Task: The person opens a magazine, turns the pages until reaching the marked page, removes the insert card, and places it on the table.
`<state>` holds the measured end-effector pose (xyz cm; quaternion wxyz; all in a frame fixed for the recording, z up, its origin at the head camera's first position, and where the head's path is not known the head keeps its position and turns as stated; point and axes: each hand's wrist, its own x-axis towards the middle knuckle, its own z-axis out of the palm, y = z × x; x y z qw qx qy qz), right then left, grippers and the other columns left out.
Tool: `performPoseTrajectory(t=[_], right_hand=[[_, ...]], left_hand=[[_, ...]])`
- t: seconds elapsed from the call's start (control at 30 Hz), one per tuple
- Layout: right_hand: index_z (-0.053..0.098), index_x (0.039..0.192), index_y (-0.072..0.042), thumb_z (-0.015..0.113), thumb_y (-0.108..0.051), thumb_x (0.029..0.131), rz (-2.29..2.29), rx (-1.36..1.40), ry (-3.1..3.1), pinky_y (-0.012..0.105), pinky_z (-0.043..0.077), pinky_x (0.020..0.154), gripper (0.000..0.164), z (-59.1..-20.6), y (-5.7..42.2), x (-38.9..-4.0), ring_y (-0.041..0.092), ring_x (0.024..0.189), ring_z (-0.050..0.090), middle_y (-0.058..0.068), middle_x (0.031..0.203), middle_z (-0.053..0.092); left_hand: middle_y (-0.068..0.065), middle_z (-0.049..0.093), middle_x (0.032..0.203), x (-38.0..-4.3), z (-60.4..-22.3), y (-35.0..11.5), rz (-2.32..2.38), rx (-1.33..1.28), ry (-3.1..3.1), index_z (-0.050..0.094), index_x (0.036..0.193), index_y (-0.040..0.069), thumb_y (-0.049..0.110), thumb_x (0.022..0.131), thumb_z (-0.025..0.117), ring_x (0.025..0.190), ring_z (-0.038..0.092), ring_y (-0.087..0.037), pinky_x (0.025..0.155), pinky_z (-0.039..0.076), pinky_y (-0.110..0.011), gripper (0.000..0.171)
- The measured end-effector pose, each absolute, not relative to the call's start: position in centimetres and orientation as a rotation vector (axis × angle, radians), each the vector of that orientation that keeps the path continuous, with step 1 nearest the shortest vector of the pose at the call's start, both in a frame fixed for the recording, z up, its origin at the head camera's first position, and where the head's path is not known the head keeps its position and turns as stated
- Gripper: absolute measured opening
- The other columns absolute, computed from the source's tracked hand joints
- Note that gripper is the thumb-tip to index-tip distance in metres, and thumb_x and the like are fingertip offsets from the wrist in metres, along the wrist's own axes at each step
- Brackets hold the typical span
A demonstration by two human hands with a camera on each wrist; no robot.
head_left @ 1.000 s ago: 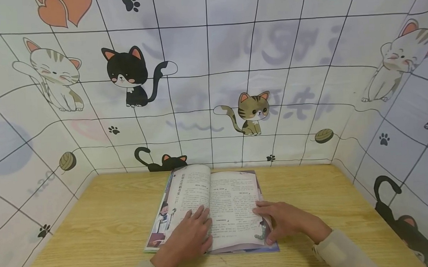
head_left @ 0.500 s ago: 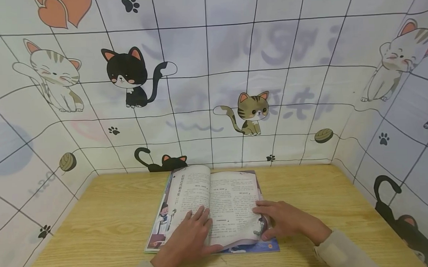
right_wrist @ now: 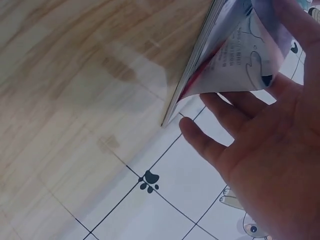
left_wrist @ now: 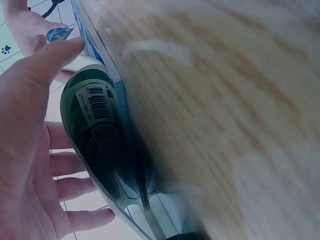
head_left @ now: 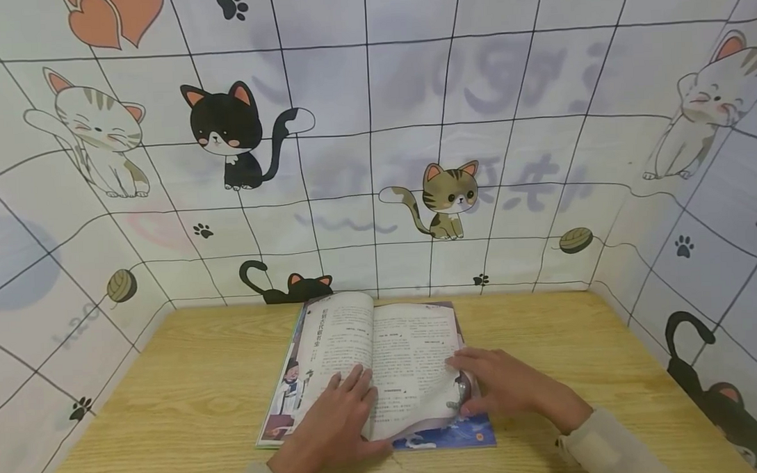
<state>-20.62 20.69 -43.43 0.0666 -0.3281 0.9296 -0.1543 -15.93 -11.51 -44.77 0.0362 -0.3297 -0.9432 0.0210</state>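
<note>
An open magazine (head_left: 414, 360) lies on the wooden table, its left pages arching up from the spine. My left hand (head_left: 335, 422) rests on the lower left page with fingers extended; its thumb reaches toward the bottom of the spine. In the left wrist view the magazine's green cover with a barcode (left_wrist: 95, 102) shows beside that hand (left_wrist: 30, 130). At the right edge my right hand (head_left: 502, 385) pinches the lower outer corner of a page (right_wrist: 250, 60) between thumb and fingers. That corner is lifted and curled, baring a blue page (head_left: 448, 432) underneath.
The wooden table (head_left: 189, 382) extends on both sides of the magazine. A white gridded backdrop (head_left: 351, 161) with cartoon cats encloses the back and sides, meeting the table just behind the magazine's top edge.
My right hand has drawn the page's lower corner up and inward, so more of the blue page below shows. My left thumb has spread rightward; the rest of that hand stays put.
</note>
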Motion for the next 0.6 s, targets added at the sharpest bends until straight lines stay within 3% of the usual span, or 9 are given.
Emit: performPoseTrajectory(t=[0.17,0.3,0.43,0.6], right_hand=[[0.053,0.144,-0.015,0.069,-0.064,0.081,-0.536,-0.978,2.813,0.061,0.036,0.107,0.081,-43.1,21.0,-20.5,0.037,0.136,0.044,0.013,0.149,0.048],[0.052,0.145,-0.014,0.062,-0.069,0.084,-0.606,-0.99,2.787,0.064,0.036,0.105,0.082,-42.9,21.3,-20.4,0.04,0.135,0.045,0.015,0.149,0.048],[0.05,0.145,-0.011,0.057,-0.059,0.094,-0.696,-0.977,2.74,0.063,0.037,0.105,0.071,-42.8,21.5,-20.4,0.039,0.135,0.045,0.014,0.147,0.05],[0.045,0.149,-0.007,0.038,-0.043,0.107,-0.816,-0.876,2.696,0.061,0.034,0.108,0.055,-42.8,21.7,-20.3,0.038,0.138,0.043,0.014,0.148,0.048]], left_hand=[[-0.013,0.054,0.143,-16.0,-44.5,-11.4,0.07,-1.025,-2.848,0.06,0.136,0.011,0.068,0.087,0.055,0.135,0.048,-0.031,0.103,0.044,-0.054,0.075],[-0.009,0.054,0.144,-16.1,-44.3,-11.4,0.02,-1.066,-2.791,0.052,0.145,0.016,0.057,0.09,0.058,0.134,0.049,-0.027,0.103,0.044,-0.052,0.068],[-0.005,0.046,0.152,-16.2,-44.3,-11.2,-0.037,-1.165,-2.683,0.041,0.152,0.018,0.052,0.093,0.06,0.139,0.044,-0.024,0.106,0.043,-0.051,0.07],[0.0,0.031,0.162,-16.2,-44.1,-10.8,0.005,-1.287,-2.525,0.03,0.157,0.022,0.048,0.091,0.067,0.147,0.031,-0.021,0.112,0.036,-0.047,0.08]])
